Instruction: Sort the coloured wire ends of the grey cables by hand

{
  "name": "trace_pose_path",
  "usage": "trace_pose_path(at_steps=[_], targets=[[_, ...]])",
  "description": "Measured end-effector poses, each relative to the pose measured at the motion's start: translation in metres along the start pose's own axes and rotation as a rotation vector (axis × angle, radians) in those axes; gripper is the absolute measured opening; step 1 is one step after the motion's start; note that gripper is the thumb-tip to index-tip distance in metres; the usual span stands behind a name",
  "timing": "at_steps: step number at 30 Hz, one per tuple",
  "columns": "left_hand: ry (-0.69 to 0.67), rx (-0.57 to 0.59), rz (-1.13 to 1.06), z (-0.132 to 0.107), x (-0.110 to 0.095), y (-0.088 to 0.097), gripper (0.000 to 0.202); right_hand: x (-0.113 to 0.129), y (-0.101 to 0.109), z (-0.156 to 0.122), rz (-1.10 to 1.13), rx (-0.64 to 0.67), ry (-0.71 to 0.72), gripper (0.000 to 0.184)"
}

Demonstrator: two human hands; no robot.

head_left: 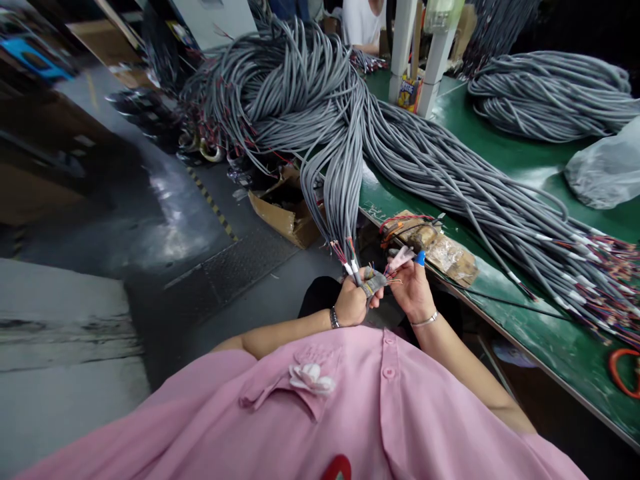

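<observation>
My left hand (351, 303) is closed around the end of a grey multi-core cable (356, 275), and grey wraps with yellow edging cover some of its fingers. Thin coloured wires (391, 277) fan out of this end towards my right hand (414, 292). That hand is turned palm up, its fingers curled in beside the wires. A blue cover (421, 258) sits on one fingertip, and a pinkish-white piece (401, 257), perhaps a finger wrap, shows next to it. What the right fingertips pinch is too small to make out. Other stripped cable ends (340, 253) hang just beyond my left hand.
A thick bundle of grey cables (300, 80) drapes over the green table (505, 320), its wire ends fanned at right. A taped brown block (435, 247) lies near the edge. Another cable coil (550, 97), a plastic bag (607, 167) and orange-handled tool (623, 373) are nearby. A cardboard box (285, 220) stands below.
</observation>
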State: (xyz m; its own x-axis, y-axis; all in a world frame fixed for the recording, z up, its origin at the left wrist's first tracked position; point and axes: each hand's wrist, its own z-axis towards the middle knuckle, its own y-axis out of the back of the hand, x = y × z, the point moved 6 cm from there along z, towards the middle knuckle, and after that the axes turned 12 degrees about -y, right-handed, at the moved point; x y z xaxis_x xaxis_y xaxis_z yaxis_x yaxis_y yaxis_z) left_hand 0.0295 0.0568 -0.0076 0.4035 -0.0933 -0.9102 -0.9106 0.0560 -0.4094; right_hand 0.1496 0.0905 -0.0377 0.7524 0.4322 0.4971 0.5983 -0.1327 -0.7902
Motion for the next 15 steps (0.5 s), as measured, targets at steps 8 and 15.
trace_pose_path(at_steps=[8,15], targets=[[-0.033,-0.02,0.016,0.001,-0.004,0.002,0.032,0.013,-0.01,-0.007,-0.089,-0.003,-0.003,0.026],[-0.014,-0.043,0.027,0.003,-0.006,-0.001,0.031,0.018,0.0,-0.008,-0.298,-0.151,0.3,0.039]])
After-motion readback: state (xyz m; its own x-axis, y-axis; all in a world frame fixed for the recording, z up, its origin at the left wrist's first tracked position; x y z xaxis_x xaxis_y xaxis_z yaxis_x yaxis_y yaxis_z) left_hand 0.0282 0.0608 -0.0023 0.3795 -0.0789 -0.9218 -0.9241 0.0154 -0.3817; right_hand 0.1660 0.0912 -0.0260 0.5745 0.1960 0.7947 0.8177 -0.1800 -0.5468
